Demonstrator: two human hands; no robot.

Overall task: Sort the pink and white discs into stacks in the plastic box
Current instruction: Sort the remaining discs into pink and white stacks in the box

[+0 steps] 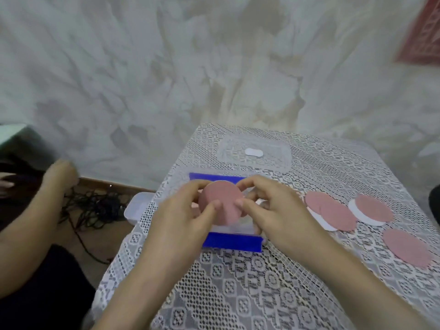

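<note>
Light: dim and even; you cast only faint shadows.
Blur: motion smear at your left edge.
Edges: wide-angle bending.

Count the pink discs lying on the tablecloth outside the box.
4, all right of the plastic box: two overlapping pink discs, a third atop a white disc, a fourth alone, nearer. Others may hide underneath.

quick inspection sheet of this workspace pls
surface: table under white lace cloth
job's things: pink stack held over plastic box; loose pink and white discs lie right of it
clutter: clear lid behind box; small clear container at table's left edge
grippers: left hand and right hand both pinch the pink stack
cables: dark tangle on floor, left
surroundings: textured wall; red hanging top right; another person's hand at left
</note>
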